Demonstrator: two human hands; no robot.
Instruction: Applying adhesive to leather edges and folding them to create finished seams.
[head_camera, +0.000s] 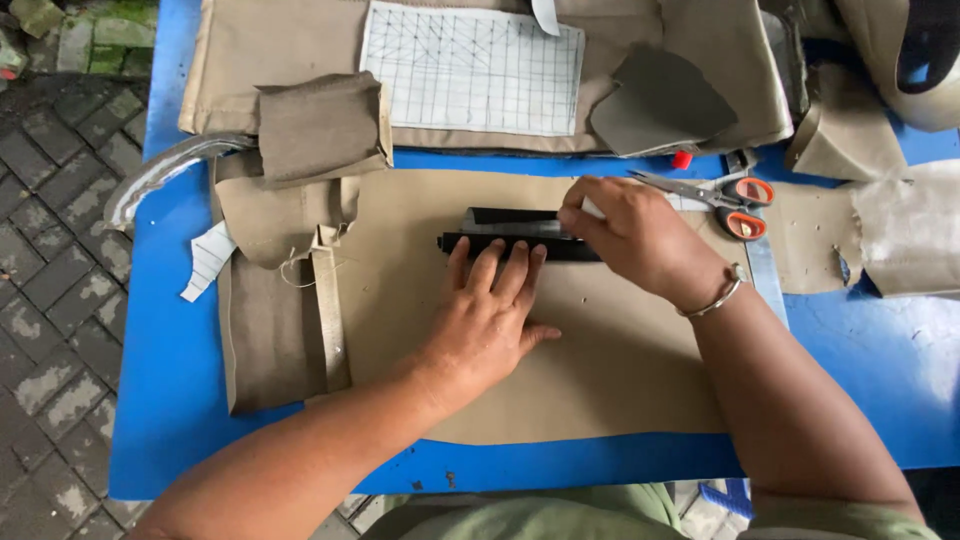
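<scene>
My left hand lies flat, fingers spread, pressing a black strip-shaped piece down onto a tan fabric panel on the blue table. My right hand rests over the right end of the black piece and pinches a small white object, probably chalk, at its fingertips. A metal bracelet circles the right wrist.
Orange-handled scissors lie just right of my right hand. A metal ruler sits on folded tan cloth at the left. A white gridded pattern sheet and a grey cut piece lie on fabric at the back. Brick paving borders the table's left edge.
</scene>
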